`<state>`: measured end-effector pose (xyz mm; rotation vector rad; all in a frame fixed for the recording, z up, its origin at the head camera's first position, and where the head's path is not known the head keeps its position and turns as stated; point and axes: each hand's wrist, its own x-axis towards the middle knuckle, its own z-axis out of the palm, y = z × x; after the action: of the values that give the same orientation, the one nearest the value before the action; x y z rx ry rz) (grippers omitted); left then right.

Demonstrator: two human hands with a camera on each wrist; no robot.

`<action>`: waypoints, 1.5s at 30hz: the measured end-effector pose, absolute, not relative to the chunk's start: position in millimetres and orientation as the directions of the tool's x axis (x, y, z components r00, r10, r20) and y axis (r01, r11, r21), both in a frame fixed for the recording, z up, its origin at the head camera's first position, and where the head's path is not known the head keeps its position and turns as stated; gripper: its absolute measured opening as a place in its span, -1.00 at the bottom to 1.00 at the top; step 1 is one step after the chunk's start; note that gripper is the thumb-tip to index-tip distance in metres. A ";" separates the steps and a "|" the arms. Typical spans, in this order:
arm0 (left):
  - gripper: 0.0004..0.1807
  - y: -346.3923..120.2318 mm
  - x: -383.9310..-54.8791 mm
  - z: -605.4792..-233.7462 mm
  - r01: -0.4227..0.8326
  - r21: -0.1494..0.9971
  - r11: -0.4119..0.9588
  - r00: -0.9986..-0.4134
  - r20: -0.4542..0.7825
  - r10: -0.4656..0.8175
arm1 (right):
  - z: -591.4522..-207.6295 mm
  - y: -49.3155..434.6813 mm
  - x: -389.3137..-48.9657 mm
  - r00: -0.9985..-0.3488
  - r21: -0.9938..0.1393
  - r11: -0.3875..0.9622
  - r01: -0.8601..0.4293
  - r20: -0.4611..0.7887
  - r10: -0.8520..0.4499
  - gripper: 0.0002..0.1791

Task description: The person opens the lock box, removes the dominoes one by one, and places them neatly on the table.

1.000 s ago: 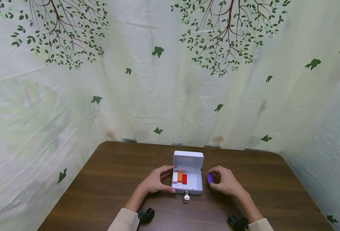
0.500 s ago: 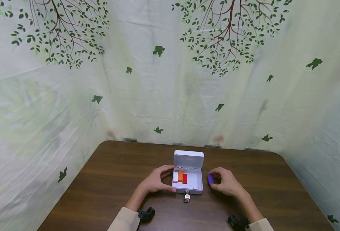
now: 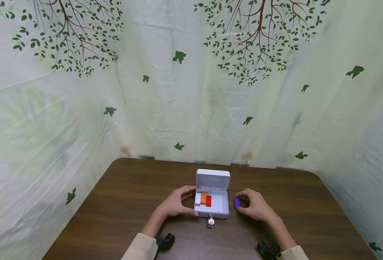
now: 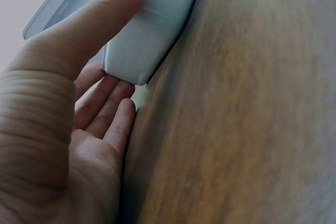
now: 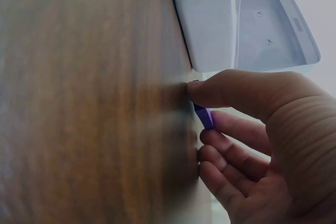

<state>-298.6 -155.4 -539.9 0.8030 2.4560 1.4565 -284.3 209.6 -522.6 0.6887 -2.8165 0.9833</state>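
A small white box [image 3: 220, 207] stands on the table with its lid [image 3: 212, 179] tipped up at the back. My left hand [image 3: 176, 204] holds its left side, thumb at the front corner and fingers at the rear; the left wrist view shows the thumb on the box wall [image 4: 152, 45]. Inside lie an orange block [image 3: 203, 198], a red block [image 3: 208, 201] and a small pink piece [image 3: 197, 204]. To the right of the box, my right hand [image 3: 254, 204] pinches a purple block [image 3: 237, 202] between thumb and index finger, low over the wood.
A metal latch [image 3: 211, 221] hangs from the front of the box. Brown wooden table [image 3: 146, 180] surrounds it. Behind and at both sides hangs a pale curtain [image 3: 159, 94] printed with leaves and branches. Black cameras [image 3: 165, 241] sit on both wrists.
Almost nothing differs. The purple block and my right hand sit very slightly lower in the head view; the left hand stays at the box.
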 end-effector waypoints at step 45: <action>0.01 -154.5 -296.1 -540.7 0.352 0.854 0.383 -0.839 0.106 0.534 | -521.1 216.3 -277.9 -0.881 -0.618 0.639 -0.458 0.220 -0.418 -0.53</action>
<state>-296.1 -154.5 -540.7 0.7953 2.4512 1.4430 -277.9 216.3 -521.1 0.7466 -2.7924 1.0780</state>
